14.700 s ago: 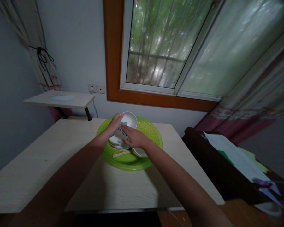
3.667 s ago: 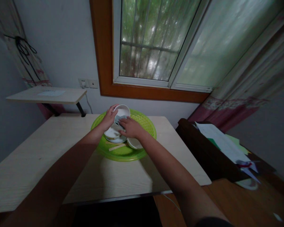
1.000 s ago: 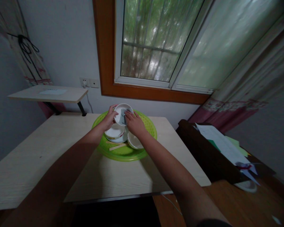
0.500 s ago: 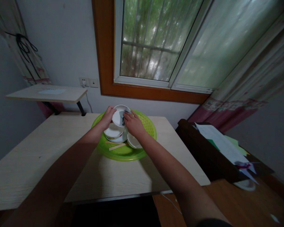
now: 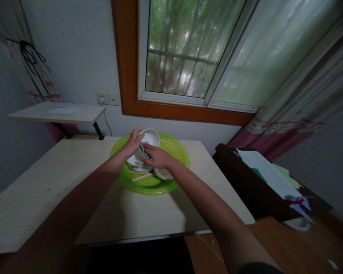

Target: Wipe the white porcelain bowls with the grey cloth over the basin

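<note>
Left hand (image 5: 133, 144) grips the smooth, round white bowl (image 5: 152, 137), fingers closed at its rim; right hand (image 5: 157, 156), fingers bent, pinches soft grey cloth (image 5: 143, 149) over the latticed plastic basket (image 5: 177, 150).

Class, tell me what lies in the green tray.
Chopsticks, a plate with one bowl on top, and another bowl. What the right hand covers cannot be seen.
</note>
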### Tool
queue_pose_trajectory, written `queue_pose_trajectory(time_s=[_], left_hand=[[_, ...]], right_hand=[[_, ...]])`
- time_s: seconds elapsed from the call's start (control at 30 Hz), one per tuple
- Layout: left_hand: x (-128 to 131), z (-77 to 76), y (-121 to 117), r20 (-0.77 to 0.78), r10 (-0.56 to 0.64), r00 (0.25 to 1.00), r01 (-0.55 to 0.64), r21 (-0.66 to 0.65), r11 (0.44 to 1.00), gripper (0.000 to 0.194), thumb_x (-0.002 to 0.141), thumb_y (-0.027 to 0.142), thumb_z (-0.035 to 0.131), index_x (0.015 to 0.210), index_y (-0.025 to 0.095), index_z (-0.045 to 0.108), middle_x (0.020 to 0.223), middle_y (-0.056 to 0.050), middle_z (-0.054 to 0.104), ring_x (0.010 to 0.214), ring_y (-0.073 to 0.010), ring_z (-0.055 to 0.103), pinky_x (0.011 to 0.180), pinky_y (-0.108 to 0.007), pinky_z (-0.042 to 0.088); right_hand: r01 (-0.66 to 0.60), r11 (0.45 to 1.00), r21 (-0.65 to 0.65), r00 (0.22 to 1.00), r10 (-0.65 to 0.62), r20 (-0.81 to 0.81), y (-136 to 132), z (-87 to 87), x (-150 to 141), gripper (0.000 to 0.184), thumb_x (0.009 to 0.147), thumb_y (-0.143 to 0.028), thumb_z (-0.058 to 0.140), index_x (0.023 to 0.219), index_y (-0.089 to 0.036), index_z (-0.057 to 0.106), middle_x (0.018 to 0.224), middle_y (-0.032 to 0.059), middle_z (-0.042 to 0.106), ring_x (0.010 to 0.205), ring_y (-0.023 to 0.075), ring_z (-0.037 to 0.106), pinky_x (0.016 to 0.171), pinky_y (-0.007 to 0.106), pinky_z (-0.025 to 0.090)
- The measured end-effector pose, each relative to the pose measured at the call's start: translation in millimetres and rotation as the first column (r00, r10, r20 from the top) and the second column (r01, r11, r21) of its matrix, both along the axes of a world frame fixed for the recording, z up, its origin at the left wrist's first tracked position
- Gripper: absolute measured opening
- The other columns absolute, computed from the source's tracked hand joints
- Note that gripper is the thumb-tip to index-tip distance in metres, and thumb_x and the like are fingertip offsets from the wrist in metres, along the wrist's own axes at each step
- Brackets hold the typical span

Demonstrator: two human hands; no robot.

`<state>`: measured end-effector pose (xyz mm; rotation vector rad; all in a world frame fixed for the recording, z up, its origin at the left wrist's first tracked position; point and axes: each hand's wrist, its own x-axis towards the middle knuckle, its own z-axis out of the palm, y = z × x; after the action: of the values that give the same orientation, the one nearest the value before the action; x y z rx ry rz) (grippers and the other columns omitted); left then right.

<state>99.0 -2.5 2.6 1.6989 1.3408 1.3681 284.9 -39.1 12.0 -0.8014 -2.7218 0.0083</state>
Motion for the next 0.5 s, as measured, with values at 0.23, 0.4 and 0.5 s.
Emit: queue_pose_trajectory(time_s=[0.23, 0.4, 0.5], left_hand=[[7.2, -3.6, 4.4, 0.16, -0.094, 0.983, 0.108, -0.081, 0.991, 0.026, 0.093, 0.047, 0.044, 0.108, 0.026, 0.051, 0.109, -0.007, 0.065, 0.104, -0.0224, 0.065, 0.085, -0.032, 0.055], [10.3, -2.5, 2.5, 0.253, -0.125, 0.959, 0.155, -0.1, 0.983, 0.023, 0.094, 0.047, 0.045, 0.102, 0.026, 0.048, 0.096, -0.003, 0.062, 0.086, -0.0194, 0.064, 0.07, -0.028, 0.053], [9.7, 1.5, -1.0, 0.246, -0.088, 0.965, 0.11, -0.081, 0.991, 0.024, 0.095, 0.047, 0.046, 0.106, 0.026, 0.049, 0.098, -0.004, 0.062, 0.087, -0.0194, 0.064, 0.07, -0.028, 0.052]], right_hand=[[0.11, 0.978, 0.178, 0.993, -0.114, 0.011, 1.0, -5.2, -0.4, 0.077, 0.099, -0.051, 0.06, 0.156, -0.004, 0.04, 0.166, 0.0245, 0.032, 0.153, 0.0346, 0.034, 0.128, 0.053, 0.024], [0.234, 0.928, 0.289, 0.97, -0.242, -0.01, -0.6, 1.7, 2.4, 0.077, 0.092, -0.043, 0.069, 0.151, 0.001, 0.045, 0.162, 0.0252, 0.039, 0.151, 0.036, 0.035, 0.13, 0.051, 0.016], [0.309, 0.902, 0.302, 0.945, -0.328, 0.013, -5.1, 9.7, -1.4, 0.065, 0.09, -0.044, 0.072, 0.135, 0.001, 0.062, 0.149, 0.0272, 0.054, 0.139, 0.0369, 0.049, 0.124, 0.049, 0.026]])
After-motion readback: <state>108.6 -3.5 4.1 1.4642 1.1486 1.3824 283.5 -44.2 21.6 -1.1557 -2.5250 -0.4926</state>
